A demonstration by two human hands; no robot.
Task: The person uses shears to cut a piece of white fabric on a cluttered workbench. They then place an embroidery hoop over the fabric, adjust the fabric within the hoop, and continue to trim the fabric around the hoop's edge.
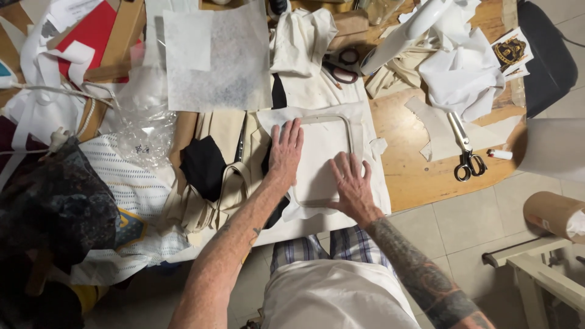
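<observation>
left hand point(285, 151) flat, fingers spread on white fabric sheet point(323, 159) | right hand point(352, 184) same, pressing | sheet over rounded hoop frame point(350, 129) at tabletop point(414, 176) edge | likely light, limp, wrinkle-prone; grip by frame rim

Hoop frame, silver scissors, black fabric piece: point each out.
hoop frame point(350, 128), head view, its right rim.
silver scissors point(461, 139), head view, the blades.
black fabric piece point(203, 166), head view, its middle.
</observation>
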